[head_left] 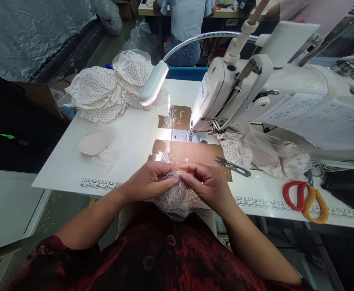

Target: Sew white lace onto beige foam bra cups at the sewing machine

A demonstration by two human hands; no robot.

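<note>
Head view: the white lace piece (177, 204) sits at the near edge of the bench (63, 165), between six and seven o'clock from the sewing machine (219, 93), most of its bulk drooping towards the lap. Both grips are closed on its gathered top edge: the left hand (155, 180) pinches from nine o'clock, the right hand (207, 182) from three, thumbs almost meeting. Slackening either pinch could let the layers creep out of line — the fingers cover much of that edge, so a shift might go unnoticed. Pulling the hands apart too hard could stretch or tear the open mesh. The drooping part has little beneath it, so it would probably slide off the bench if both grips loosened. At two o'clock from the lace, the thread snips (233, 166) lie with their points near the right hand; a careless sweep that way could prick a knuckle or snag the mesh. Farther out in that direction, the loose lace heap (270, 155) beside the machine could also catch on them — the red-and-orange-handled scissors (306, 202), at three o'clock, seem less of a threat.
</note>
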